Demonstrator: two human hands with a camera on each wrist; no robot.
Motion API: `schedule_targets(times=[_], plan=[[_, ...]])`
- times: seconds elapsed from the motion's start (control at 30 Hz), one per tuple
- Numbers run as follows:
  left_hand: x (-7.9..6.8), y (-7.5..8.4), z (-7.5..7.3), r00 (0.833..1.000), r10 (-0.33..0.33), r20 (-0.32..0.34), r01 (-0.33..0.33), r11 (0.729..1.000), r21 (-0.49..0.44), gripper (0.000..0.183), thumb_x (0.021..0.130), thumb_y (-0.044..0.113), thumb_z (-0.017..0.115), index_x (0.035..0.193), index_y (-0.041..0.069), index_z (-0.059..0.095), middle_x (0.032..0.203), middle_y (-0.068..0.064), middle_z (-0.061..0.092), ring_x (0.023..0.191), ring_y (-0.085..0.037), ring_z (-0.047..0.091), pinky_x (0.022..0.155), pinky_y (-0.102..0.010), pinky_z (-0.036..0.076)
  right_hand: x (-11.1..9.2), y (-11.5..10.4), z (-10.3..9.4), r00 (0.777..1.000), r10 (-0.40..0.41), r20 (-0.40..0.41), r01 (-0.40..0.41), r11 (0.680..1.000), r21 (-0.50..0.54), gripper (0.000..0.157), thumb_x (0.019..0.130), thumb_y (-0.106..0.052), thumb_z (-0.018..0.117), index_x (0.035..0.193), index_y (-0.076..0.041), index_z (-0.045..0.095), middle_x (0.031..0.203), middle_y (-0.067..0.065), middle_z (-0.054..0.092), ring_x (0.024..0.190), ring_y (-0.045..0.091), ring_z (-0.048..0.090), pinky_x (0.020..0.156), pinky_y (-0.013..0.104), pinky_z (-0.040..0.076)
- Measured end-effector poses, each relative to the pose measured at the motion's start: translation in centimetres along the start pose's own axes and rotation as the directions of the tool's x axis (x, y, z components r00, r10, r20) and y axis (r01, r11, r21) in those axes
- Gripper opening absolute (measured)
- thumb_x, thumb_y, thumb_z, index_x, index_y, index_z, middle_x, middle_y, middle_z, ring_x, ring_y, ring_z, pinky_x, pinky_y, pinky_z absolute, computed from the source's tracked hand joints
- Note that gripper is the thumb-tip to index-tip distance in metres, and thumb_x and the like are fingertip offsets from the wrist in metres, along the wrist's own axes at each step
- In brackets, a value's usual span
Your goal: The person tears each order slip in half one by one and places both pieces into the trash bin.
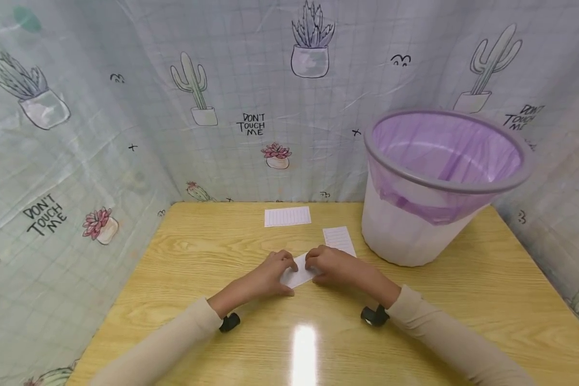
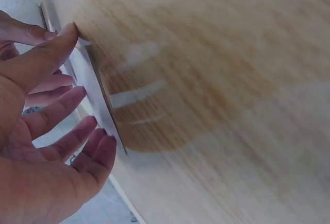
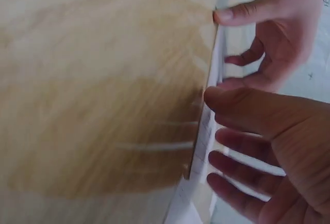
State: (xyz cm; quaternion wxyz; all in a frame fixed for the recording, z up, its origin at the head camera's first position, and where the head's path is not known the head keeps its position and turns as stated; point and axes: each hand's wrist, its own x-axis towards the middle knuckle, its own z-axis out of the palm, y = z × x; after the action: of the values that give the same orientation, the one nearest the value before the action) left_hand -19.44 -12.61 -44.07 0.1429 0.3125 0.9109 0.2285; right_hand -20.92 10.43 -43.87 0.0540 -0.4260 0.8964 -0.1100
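A white paper slip (image 1: 299, 273) lies slanted on the wooden table, between both hands. My left hand (image 1: 270, 273) holds its left end, thumb on the near side and fingers bent over the far side. On the other end, my right hand (image 1: 335, 265) grips in the same way, close beside the left. In the left wrist view, the slip (image 2: 95, 92) shows edge-on by the fingertips. Printed lines are faintly visible on the slip (image 3: 203, 141) in the right wrist view. A second slip with ruled lines (image 1: 339, 239) lies just beyond the right hand, partly covered by it.
Another lined slip (image 1: 287, 216) lies near the table's back edge. At the right stands a large white bin (image 1: 395, 236) with a purple bag liner (image 1: 415, 201) and grey rim. A cactus-printed curtain (image 1: 231, 80) hangs behind the wooden table (image 1: 198, 252) and along its sides.
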Motion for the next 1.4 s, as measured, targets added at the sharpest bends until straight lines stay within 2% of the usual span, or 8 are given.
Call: schedule_targets(times=[0.13, 0.33, 0.53, 0.7, 0.9, 1.07, 1.23, 1.4], plan=[[-0.1, 0.0, 0.0, 1.0, -0.003, -0.019, 0.003, 1.0, 0.006, 0.042, 0.081, 0.019, 0.089, 0.114, 0.005, 0.067, 0.129, -0.011, 0.054, 0.119, -0.031, 0.047, 0.096, -0.043, 0.047, 0.1, -0.4, 0.1, 1.0, -0.015, -0.005, 0.015, 1.0, -0.013, 0.026, 0.088, -0.015, 0.081, 0.112, -0.005, 0.075, 0.117, 0.009, 0.069, 0.104, 0.026, 0.064, 0.086, 0.035, 0.056], [-0.1, 0.1, -0.2, 0.998, 0.055, -0.026, -0.054, 0.998, 0.033, 0.022, 0.089, 0.01, 0.079, 0.108, 0.002, 0.072, 0.125, -0.015, 0.059, 0.116, -0.036, 0.053, 0.096, -0.048, 0.048, 0.0, -0.1, 0.2, 0.996, -0.069, -0.058, 0.068, 0.998, -0.011, 0.02, 0.086, -0.015, 0.083, 0.104, -0.007, 0.077, 0.108, 0.007, 0.073, 0.095, 0.022, 0.066, 0.08, 0.031, 0.056], [0.1, 0.2, -0.3, 0.996, 0.08, -0.04, -0.08, 0.997, -0.002, 0.011, 0.097, 0.009, 0.068, 0.1, 0.006, 0.078, 0.117, -0.011, 0.07, 0.114, -0.03, 0.063, 0.098, -0.044, 0.051, -0.1, 0.5, 0.5, 0.99, -0.088, -0.106, 0.09, 0.996, 0.016, 0.003, 0.093, -0.012, 0.075, 0.092, -0.01, 0.078, 0.093, 0.0, 0.074, 0.085, 0.015, 0.068, 0.077, 0.03, 0.056], [0.5, 0.3, 0.0, 0.995, 0.047, -0.084, -0.052, 0.997, -0.053, 0.015, 0.1, 0.015, 0.066, 0.104, 0.009, 0.079, 0.106, -0.003, 0.075, 0.097, -0.015, 0.068, 0.084, -0.032, 0.055, -0.5, 0.8, 0.5, 0.991, -0.014, -0.133, 0.026, 0.995, 0.094, 0.009, 0.096, -0.011, 0.069, 0.09, -0.012, 0.075, 0.085, -0.005, 0.071, 0.072, 0.006, 0.06, 0.067, 0.024, 0.052], [0.3, 0.4, -0.1, 0.987, -0.025, -0.157, 0.003, 0.99, -0.141, 0.016, 0.102, 0.017, 0.065, 0.104, 0.011, 0.079, 0.098, 0.0, 0.075, 0.072, -0.006, 0.057, 0.066, -0.024, 0.048, -0.8, 0.7, 0.4, 0.983, 0.044, -0.178, -0.007, 0.979, 0.204, 0.01, 0.1, -0.016, 0.066, 0.097, -0.012, 0.074, 0.086, -0.006, 0.072, 0.067, 0.002, 0.056, 0.063, 0.022, 0.049], [0.1, 0.6, -0.8, 0.961, -0.039, -0.272, -0.016, 0.981, -0.196, 0.017, 0.102, 0.019, 0.064, 0.107, 0.011, 0.078, 0.101, 0.001, 0.076, 0.082, -0.006, 0.064, 0.072, -0.025, 0.053, -0.8, 0.8, 0.1, 0.945, 0.066, -0.321, 0.008, 0.975, 0.223, 0.012, 0.1, -0.019, 0.068, 0.1, -0.011, 0.077, 0.09, -0.003, 0.076, 0.075, 0.005, 0.068, 0.069, 0.024, 0.056], [0.4, 1.2, -1.8, 0.909, -0.052, -0.412, -0.068, 0.96, -0.273, 0.014, 0.099, 0.018, 0.068, 0.106, 0.012, 0.079, 0.103, 0.001, 0.077, 0.097, -0.011, 0.071, 0.081, -0.031, 0.058, -0.8, 0.8, -1.0, 0.873, 0.079, -0.482, 0.04, 0.972, 0.232, 0.012, 0.097, -0.018, 0.071, 0.102, -0.01, 0.078, 0.093, 0.001, 0.078, 0.077, 0.01, 0.073, 0.068, 0.025, 0.058], [0.5, 2.1, -2.4, 0.86, -0.044, -0.508, -0.121, 0.95, -0.287, 0.013, 0.097, 0.016, 0.071, 0.104, 0.012, 0.08, 0.102, 0.001, 0.078, 0.099, -0.014, 0.072, 0.082, -0.034, 0.059, -0.9, 0.6, -2.1, 0.826, 0.095, -0.556, 0.067, 0.962, 0.264, 0.01, 0.094, -0.017, 0.074, 0.101, -0.012, 0.079, 0.095, 0.0, 0.078, 0.083, 0.014, 0.075, 0.071, 0.03, 0.06]])
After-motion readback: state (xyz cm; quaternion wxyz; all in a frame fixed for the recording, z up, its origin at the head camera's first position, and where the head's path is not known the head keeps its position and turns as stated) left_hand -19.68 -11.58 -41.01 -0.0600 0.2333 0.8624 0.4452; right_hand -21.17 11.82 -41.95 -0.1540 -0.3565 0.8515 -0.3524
